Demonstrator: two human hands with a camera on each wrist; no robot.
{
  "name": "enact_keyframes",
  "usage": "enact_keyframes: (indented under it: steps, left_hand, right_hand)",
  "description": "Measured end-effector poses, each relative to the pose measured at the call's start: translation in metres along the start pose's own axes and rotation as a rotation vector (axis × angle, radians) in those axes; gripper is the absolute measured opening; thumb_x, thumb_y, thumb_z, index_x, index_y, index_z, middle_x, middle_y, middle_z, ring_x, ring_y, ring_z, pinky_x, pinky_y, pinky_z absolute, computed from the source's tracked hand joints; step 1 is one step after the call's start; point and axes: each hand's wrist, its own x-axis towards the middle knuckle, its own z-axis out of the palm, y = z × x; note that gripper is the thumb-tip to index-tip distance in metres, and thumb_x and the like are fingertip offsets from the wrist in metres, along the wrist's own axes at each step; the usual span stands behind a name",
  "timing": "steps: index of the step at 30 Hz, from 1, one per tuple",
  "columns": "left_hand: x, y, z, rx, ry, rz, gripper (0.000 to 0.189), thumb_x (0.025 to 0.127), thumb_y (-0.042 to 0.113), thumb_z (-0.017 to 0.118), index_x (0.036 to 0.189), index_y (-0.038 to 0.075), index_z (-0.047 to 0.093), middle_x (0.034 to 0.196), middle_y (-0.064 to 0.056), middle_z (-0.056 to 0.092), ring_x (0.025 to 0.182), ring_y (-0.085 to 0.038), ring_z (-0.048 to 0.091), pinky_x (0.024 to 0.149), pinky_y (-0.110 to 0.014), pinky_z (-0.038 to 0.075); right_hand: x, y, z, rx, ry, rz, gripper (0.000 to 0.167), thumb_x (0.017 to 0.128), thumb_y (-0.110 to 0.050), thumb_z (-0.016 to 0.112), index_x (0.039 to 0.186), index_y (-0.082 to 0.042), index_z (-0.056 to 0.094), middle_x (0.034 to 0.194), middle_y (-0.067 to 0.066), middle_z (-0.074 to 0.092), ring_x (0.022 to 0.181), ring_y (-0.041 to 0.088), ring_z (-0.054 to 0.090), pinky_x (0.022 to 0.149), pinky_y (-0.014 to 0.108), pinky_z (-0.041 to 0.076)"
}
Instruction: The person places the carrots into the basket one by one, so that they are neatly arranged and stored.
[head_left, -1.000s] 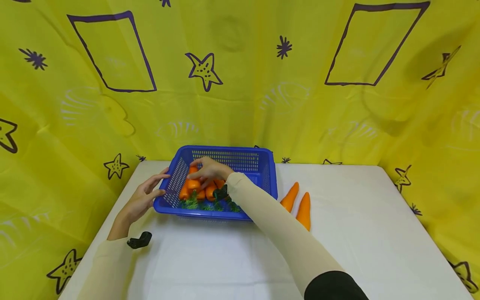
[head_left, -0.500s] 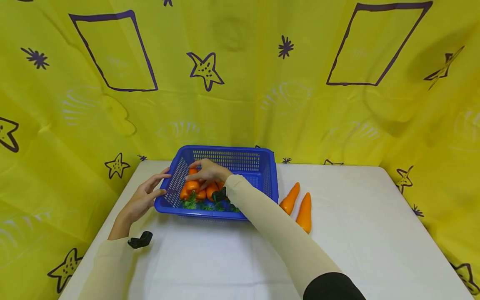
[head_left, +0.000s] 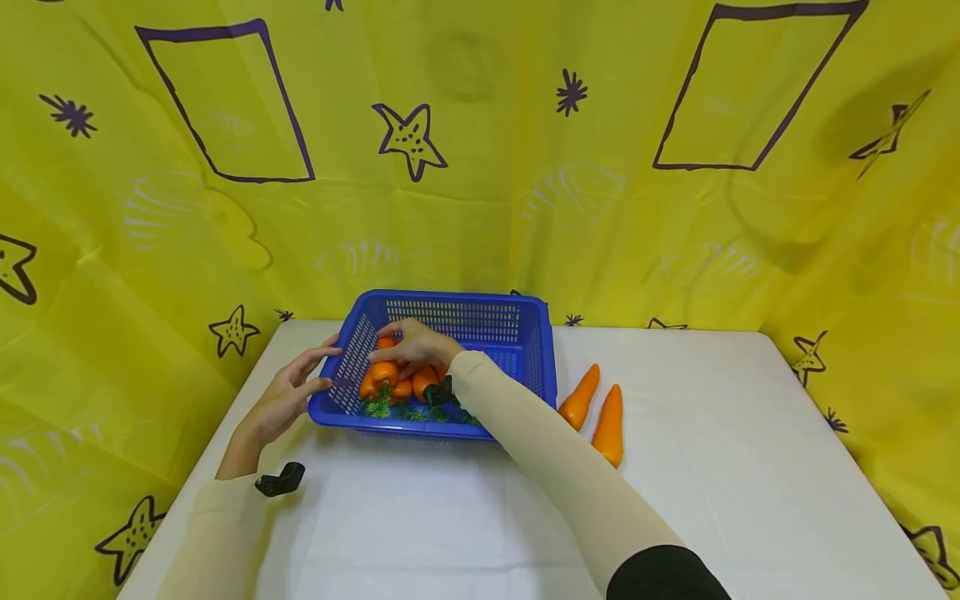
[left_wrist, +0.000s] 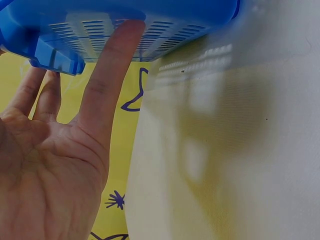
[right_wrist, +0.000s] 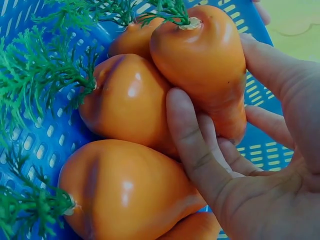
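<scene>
A blue plastic basket [head_left: 546, 358] with slotted walls stands at the back of the table. Several orange carrots with feathery green tops lie in its left part. My right hand [head_left: 422, 343] reaches in and grips one carrot [right_wrist: 200, 45], lying over the others; in the right wrist view its thumb is on the near side and its fingers are round the far side. At the basket's left end, my left hand [head_left: 277, 398] touches the rim and outer wall with spread, fairly straight fingers. In the left wrist view its thumb [left_wrist: 116, 65] lies against the slotted wall.
Two more carrots lie on the white tablecloth just right of the basket, one farther back [head_left: 581, 398] and one nearer [head_left: 609, 427]. A yellow patterned curtain [head_left: 480, 225] rises behind the table and along both sides. My right forearm crosses the basket's front rim.
The carrot in my right hand has shifted very slightly left inside the basket. My left hand and the basket have stayed in place.
</scene>
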Motion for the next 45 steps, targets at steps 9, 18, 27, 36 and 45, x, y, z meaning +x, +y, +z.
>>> enact_keyframes:
  steps: [9,18,27,36,45]
  left_hand:
    - [0.001,-0.001,0.001,-0.008,-0.007,0.013,0.048,0.107,0.009,0.054,0.153,0.006,0.040,0.173,-0.003,0.008,0.148,-0.037,0.028,0.089,-0.039,0.060]
    - [0.000,-0.002,0.000,-0.038,-0.013,0.021,0.047,0.107,0.008,0.053,0.152,0.005,0.041,0.173,-0.003,0.008,0.132,-0.009,0.044,0.087,-0.039,0.061]
    - [-0.003,-0.004,0.000,-0.019,-0.018,0.039,0.048,0.107,0.008,0.052,0.153,0.006,0.040,0.173,-0.005,0.006,0.139,-0.013,0.037,0.089,-0.038,0.060]
    - [-0.002,-0.003,-0.001,-0.031,-0.023,0.041,0.048,0.106,0.006,0.053,0.153,0.006,0.040,0.174,-0.006,0.005,0.138,-0.011,0.039,0.089,-0.039,0.060]
    - [-0.002,-0.001,0.001,-0.018,-0.014,0.028,0.048,0.107,0.009,0.053,0.153,0.007,0.041,0.174,-0.005,0.006,0.150,-0.039,0.023,0.089,-0.037,0.060]
  right_hand:
    - [-0.008,-0.001,-0.005,-0.039,-0.037,-0.011,0.067,0.096,-0.029,0.075,0.154,-0.010,0.046,0.132,0.015,0.059,0.075,0.027,0.070,0.072,0.039,0.064]
    - [-0.020,-0.008,-0.013,-0.186,-0.093,-0.048,0.069,0.097,-0.030,0.073,0.156,-0.011,0.042,0.145,0.019,0.051,0.082,0.029,0.071,0.074,0.038,0.063]
    - [-0.030,-0.016,-0.020,-0.613,-0.086,-0.254,0.073,0.097,-0.042,0.070,0.157,-0.013,0.040,0.157,0.015,0.045,0.124,0.030,0.058,0.099,0.039,0.054]
    - [-0.068,-0.020,-0.038,-0.782,-0.010,-0.417,0.074,0.095,-0.044,0.072,0.158,-0.022,0.040,0.150,0.013,0.046,0.114,0.028,0.054,0.097,0.039,0.052]
    - [-0.112,-0.016,-0.069,-0.783,0.023,-0.397,0.076,0.094,-0.044,0.073,0.159,-0.024,0.038,0.151,0.015,0.042,0.118,0.026,0.060,0.096,0.038,0.054]
